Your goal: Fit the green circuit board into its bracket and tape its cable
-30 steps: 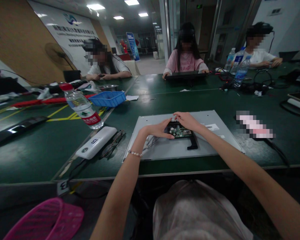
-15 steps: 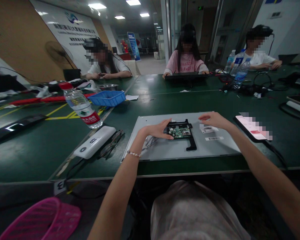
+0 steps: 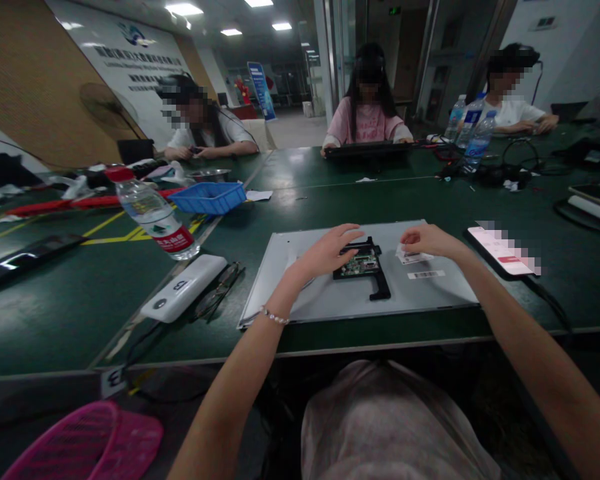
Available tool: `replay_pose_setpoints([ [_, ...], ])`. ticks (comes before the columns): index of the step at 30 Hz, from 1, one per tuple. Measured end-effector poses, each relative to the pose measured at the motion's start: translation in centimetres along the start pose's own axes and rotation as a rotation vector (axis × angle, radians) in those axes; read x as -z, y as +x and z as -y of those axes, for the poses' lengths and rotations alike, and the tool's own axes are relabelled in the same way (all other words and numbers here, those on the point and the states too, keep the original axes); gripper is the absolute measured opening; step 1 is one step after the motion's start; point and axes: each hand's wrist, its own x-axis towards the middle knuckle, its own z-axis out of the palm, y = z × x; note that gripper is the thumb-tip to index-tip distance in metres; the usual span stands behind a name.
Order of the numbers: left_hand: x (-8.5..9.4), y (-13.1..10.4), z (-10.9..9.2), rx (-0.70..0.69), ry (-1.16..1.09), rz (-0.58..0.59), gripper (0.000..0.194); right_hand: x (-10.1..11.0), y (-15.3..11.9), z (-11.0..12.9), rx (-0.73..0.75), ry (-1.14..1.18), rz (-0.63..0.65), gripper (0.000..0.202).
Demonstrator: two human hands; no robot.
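Observation:
A grey metal panel point(image 3: 320, 303) lies flat near the table's front edge. On its middle sits a green circuit board point(image 3: 360, 265) in a black bracket point(image 3: 381, 287). My left hand point(image 3: 333, 250) is over the board's left side with fingers apart, holding nothing; whether it touches the board is unclear. My right hand point(image 3: 425, 239) is right of the bracket, above a white label point(image 3: 414, 257), its fingers bent together; anything between them is too small to make out. Lower down the panel is a barcode sticker point(image 3: 426, 275).
Left of the panel are glasses point(image 3: 220, 291), a white power bank point(image 3: 185, 288), a water bottle point(image 3: 155, 217) and a blue tray point(image 3: 207, 198). A lit phone point(image 3: 503, 250) lies right. Several people sit across the table point(image 3: 305, 193). A pink basket point(image 3: 135, 437) stands below.
My left hand has lifted off the board's left edge and moved up and right over it. The fingers of my right hand have curled in near the white label. The view has shifted slightly.

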Motion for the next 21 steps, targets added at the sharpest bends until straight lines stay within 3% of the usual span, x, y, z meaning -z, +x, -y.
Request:
replay_pose_setpoints([
  [3,-0.5,0.4,-0.7,-0.056,0.002,0.040,0.041,-0.2,-0.4,0.8,0.022,0.151,0.053,0.029],
  [8,-1.1,0.6,-1.1,-0.084,-0.015,0.064,0.041,-0.7,-1.0,2.4,0.006,0.258,0.135,0.021],
  [14,-1.5,0.7,-1.6,-0.091,0.018,0.108,0.042,-1.4,-0.9,2.6,-0.039,0.395,0.222,0.021],
  [21,-1.2,0.7,-1.6,-0.075,0.010,0.117,0.042,-1.7,-1.0,2.7,-0.055,0.444,0.195,0.035],
])
